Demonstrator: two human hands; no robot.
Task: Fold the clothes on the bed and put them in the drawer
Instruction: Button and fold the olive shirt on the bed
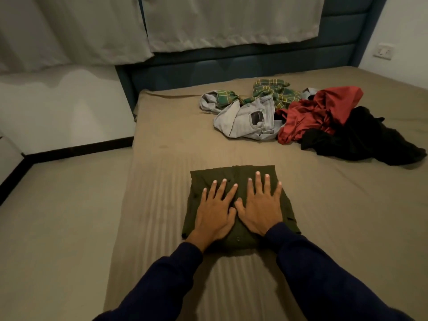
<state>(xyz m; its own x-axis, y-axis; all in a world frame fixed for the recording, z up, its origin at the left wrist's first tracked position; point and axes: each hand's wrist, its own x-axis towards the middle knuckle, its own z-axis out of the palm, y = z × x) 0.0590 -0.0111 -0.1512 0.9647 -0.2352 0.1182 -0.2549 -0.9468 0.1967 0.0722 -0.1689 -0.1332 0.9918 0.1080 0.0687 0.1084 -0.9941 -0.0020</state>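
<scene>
**Olive shirt folded, ready to lift**

We press both palms flat, fingers straight, on the folded olive garment (234,181) near the bed's (162,140) front edge — left hand (214,210) and right hand (260,206) side by side, gripping nothing. It looks soft, light and floppy, so we judge it best lifted from underneath at both side edges. The unfolded pile (301,117) waits toward the bed's far right corner — no drawer shows.

Olive-green folded garment (234,179), tan bedsheet (176,140), green plaid shirt (273,91), grey jeans (240,119), red cloth (308,114), black garment (361,140)
</scene>
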